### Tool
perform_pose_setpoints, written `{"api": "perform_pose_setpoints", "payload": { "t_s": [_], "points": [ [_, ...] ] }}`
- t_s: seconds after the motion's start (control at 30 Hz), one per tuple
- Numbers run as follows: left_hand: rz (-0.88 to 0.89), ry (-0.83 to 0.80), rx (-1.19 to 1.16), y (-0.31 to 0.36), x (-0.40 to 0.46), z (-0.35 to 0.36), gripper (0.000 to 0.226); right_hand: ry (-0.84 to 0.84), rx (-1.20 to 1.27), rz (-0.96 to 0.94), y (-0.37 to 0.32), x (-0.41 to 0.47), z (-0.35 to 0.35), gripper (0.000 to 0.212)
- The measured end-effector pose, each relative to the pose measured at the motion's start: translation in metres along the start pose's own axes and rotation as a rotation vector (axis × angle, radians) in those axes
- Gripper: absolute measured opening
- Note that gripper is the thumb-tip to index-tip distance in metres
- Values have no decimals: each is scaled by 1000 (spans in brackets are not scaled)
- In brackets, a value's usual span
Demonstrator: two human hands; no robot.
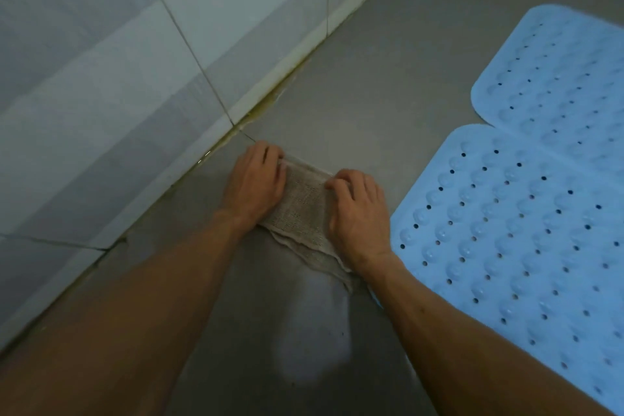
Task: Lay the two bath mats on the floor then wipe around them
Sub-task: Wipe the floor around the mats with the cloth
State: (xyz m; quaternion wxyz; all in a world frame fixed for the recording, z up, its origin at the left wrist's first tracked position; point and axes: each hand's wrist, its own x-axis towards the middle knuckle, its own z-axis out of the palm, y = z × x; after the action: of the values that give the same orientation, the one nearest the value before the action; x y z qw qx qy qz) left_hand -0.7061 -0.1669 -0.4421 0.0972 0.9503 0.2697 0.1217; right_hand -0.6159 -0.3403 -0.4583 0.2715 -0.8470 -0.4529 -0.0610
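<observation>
Grey floor tiles [388,78] fill most of my view, meeting a pale tiled wall [118,78] along a stained grout line that runs from lower left to upper right. Both bath mats already lie flat: the near blue mat [513,240] to the right of my arms, the far blue mat [560,84] beyond it, their edges touching or slightly overlapping where they meet.

Between wall and near mat sits the folded grey cloth [304,209]. My left hand [255,184] presses its wall-side edge, palm down, fingers curled over the far corner; my right hand [359,213] presses the mat-side edge the same way. Neither grip is closed around the cloth: both are flat holds pinning it to the floor.

What matters for the next stroke, I judge, is that the cloth's long axis runs roughly parallel to the near mat's left edge, with the mat just beside my right hand. So the right hand is the nearer one to guide the cloth along that border, and the bare strip ahead, towards the far mat, looks like the open path. A pale patch [314,344] lies on the floor between my forearms.
</observation>
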Motion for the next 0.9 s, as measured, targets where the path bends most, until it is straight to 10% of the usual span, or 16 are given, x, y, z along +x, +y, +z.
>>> {"api": "perform_pose_setpoints", "payload": {
  "t_s": [0.37,0.9],
  "points": [
    [57,-257,6,8,8,39,67,-231,-103,353,-17,-20,26,61],
    [144,-288,72,75,213,96,63,-208,-167,387,136,138,17,64]
  ]
}}
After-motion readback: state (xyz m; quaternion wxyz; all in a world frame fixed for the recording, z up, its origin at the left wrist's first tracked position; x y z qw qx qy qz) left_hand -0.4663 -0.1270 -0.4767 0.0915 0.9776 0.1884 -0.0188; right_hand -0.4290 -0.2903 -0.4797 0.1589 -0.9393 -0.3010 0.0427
